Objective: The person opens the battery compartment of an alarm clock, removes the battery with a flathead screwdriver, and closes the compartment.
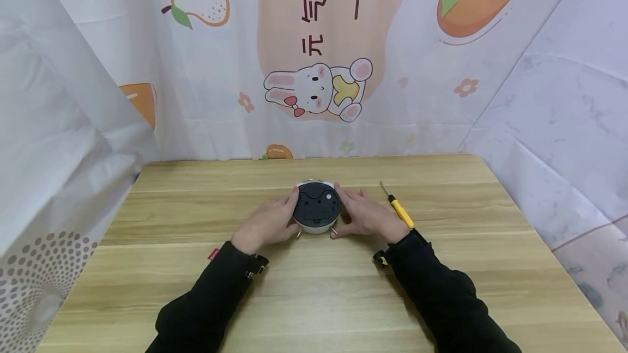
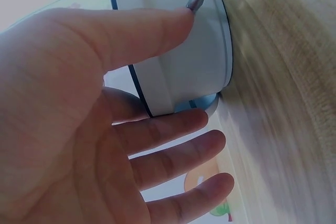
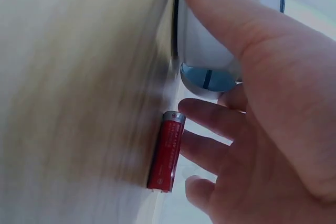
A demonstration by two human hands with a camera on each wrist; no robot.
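Note:
A round alarm clock [image 1: 316,203] lies face down on the table, its black back with the battery cover turned up and two small metal feet toward me. My left hand [image 1: 267,222] grips its left side; in the left wrist view the thumb lies along the white casing [image 2: 194,56] by a metal foot [image 2: 195,2], other fingers spread beyond. On the opposite side my right hand [image 1: 365,214] holds the clock between thumb and fingers. A red battery [image 3: 168,150] lies on the table beside the right fingers, hidden in the head view. Part of a bell [image 3: 207,80] shows under the casing.
A screwdriver [image 1: 402,214] with a yellow handle lies right of the right hand, its tip pointing away. The wood-grain table [image 1: 314,298] ends at a printed curtain [image 1: 211,97] behind, with more cloth hanging at both sides.

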